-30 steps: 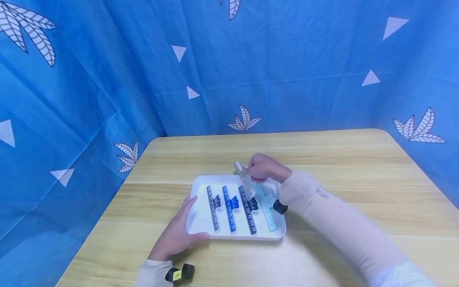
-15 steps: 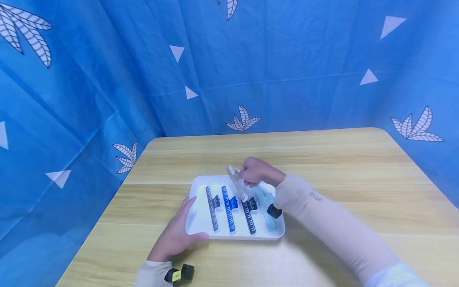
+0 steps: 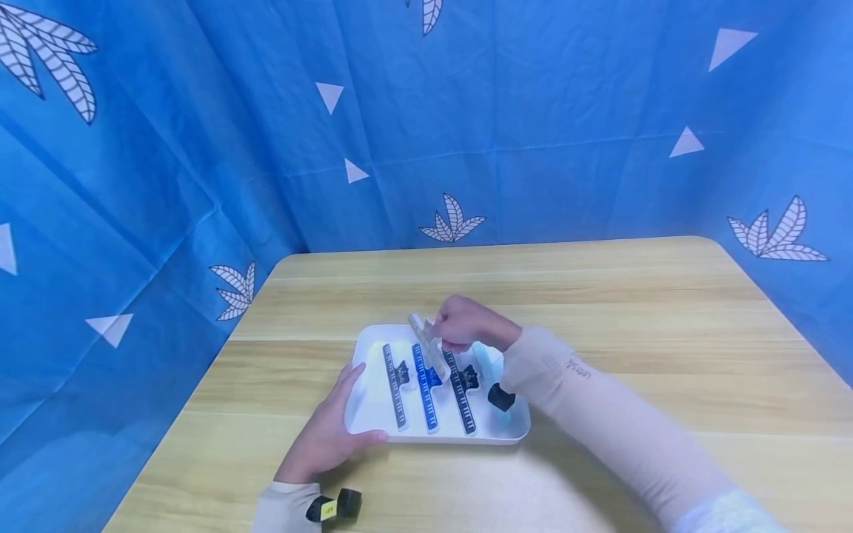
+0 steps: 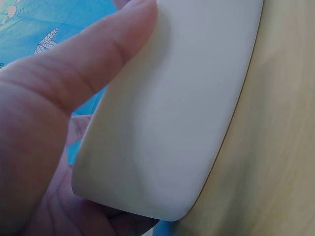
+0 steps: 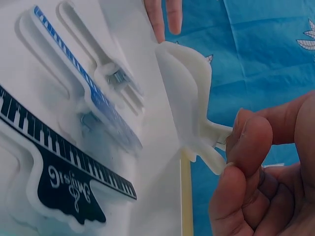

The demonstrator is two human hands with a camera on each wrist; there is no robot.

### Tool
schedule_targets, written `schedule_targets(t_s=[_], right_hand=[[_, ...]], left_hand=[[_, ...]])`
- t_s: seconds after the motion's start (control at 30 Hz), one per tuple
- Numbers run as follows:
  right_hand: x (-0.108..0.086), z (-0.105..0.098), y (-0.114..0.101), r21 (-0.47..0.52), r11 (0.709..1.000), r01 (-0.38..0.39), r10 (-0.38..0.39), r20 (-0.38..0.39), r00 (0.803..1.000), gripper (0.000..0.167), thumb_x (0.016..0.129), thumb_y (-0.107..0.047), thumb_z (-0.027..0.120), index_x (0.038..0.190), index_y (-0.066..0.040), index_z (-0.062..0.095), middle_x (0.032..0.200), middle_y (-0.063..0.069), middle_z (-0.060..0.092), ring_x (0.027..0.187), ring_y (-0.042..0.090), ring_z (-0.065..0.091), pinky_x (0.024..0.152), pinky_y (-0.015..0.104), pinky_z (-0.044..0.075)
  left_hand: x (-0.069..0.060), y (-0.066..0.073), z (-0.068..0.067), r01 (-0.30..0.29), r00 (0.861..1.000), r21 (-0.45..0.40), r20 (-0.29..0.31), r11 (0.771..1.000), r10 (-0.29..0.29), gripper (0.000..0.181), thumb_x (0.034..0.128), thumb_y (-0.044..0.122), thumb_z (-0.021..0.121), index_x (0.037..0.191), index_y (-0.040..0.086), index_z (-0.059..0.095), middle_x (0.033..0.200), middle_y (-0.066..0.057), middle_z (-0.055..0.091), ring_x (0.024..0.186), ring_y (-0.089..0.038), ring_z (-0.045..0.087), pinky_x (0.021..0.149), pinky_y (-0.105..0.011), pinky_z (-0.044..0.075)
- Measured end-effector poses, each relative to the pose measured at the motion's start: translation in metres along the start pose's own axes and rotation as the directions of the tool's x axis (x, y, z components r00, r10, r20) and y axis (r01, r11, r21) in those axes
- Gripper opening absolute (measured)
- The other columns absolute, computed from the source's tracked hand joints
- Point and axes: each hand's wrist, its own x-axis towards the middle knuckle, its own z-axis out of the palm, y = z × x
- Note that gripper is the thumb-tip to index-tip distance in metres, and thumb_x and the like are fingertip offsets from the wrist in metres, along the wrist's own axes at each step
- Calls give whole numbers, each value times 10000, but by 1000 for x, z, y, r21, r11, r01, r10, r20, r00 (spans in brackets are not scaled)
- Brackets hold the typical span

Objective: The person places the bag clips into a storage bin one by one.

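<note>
A white tray [image 3: 363, 418] holds several page clips printed with piano keys. They lie slanted in a row: a grey clip [image 3: 396, 392], a blue clip [image 3: 424, 400], a black clip [image 3: 463, 403] and a pale turquoise clip [image 3: 484, 360] partly behind the sleeve. My left hand [image 3: 329, 429] grips the tray's near left corner, thumb over the front wall [image 4: 162, 113]. Above the tray's far edge, my right hand [image 3: 463, 323] pinches a whitish clip [image 3: 429, 346] by its handle. This clip [image 5: 189, 86] is tilted, its lower end over the blue clip.
The tray stands on a light wooden table [image 3: 600, 296]. Behind and to the left hangs a blue curtain [image 3: 533, 111] with white leaves and triangles. Black wrist cameras show on the left cuff [image 3: 336, 508] and the right cuff [image 3: 501, 397].
My right hand has moved left with the whitish clip, from over the black clip to over the blue one. The left hand has kept its grip on the tray.
</note>
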Motion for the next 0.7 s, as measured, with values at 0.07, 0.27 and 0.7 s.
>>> schedule_targets(t_s=[0.07,0.27,0.7], right_hand=[[0,2,-1,4,1000,1,-1,4,1000,348,963,-242,585,696,-26,644,549,19,520,472,132,447,523,249,433],[-1,7,-7,14,1000,13,-13,14,1000,352,967,-246,577,686,-40,628,557,20,532,482,137,465,580,268,464],[3,18,-17,3,1000,-12,12,37,999,283,961,-258,598,772,-82,713,603,43,580,535,161,540,610,286,494]], left_hand=[[0,0,0,0,1000,5,2,1000,0,1146,660,525,847,1549,213,195,1623,-99,56,1429,-394,188,1100,-621,204],[0,-1,-1,-14,1000,10,0,1000,14,1151,662,523,846,1549,192,192,1620,-115,61,1425,-394,199,1104,-607,208],[1,-2,-3,-24,1000,-3,6,1000,24,1146,667,505,849,1550,185,191,1620,-120,58,1417,-395,219,1102,-601,221]])
